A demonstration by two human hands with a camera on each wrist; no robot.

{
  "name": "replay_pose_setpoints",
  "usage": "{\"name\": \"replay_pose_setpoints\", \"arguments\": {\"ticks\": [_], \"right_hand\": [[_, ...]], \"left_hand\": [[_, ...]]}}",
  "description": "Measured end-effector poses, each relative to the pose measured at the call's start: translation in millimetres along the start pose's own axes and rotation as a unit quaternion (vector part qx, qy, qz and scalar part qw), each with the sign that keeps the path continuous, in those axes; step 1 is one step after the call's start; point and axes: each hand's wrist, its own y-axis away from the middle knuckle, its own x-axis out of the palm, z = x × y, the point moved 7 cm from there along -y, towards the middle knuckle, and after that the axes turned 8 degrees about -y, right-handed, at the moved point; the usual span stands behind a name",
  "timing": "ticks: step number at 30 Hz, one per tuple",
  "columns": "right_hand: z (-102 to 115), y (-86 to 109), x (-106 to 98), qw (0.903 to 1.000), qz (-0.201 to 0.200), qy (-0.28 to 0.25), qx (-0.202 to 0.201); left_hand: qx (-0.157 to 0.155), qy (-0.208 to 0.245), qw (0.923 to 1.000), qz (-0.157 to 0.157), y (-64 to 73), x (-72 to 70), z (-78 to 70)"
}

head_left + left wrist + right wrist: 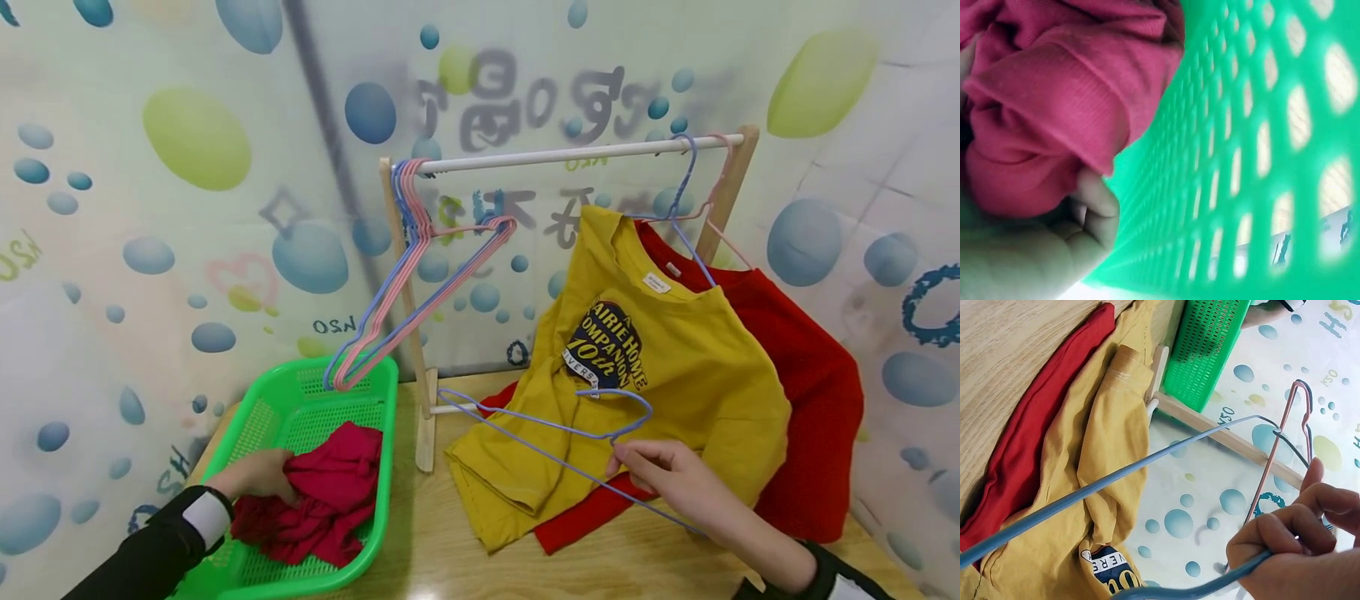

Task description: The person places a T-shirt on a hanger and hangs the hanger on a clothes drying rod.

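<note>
My left hand (264,477) reaches into the green basket (392,467) and grips a crumpled dark red garment (337,467). In the left wrist view the thumb and fingers (1099,203) curl into the folds of its cloth. My right hand (671,475) pinches a blue hanger (525,454) near the base of its hook, and no garment is on it. That hanger is held out in front of a yellow printed T-shirt (675,333), which hangs on another blue hanger (684,179). Behind the yellow shirt hangs a red garment (817,383) on a pink hanger (723,179).
A rack with a white rail (577,155) and wooden posts (405,275) stands on the wooden table (420,533). Several pink and blue hangers (397,292) hang bare at the rail's left end, reaching down over the basket. A patterned curtain (225,200) backs everything.
</note>
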Motion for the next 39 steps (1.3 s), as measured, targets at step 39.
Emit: {"name": "replay_pose_setpoints", "arguments": {"ticks": [39], "right_hand": [[-1.9, 11.5, -30.3, 0.9975, -0.070, 0.007, 0.000]], "left_hand": [[0.261, 0.110, 0.9468, -0.153, 139.6, -90.1, -168.4]]}}
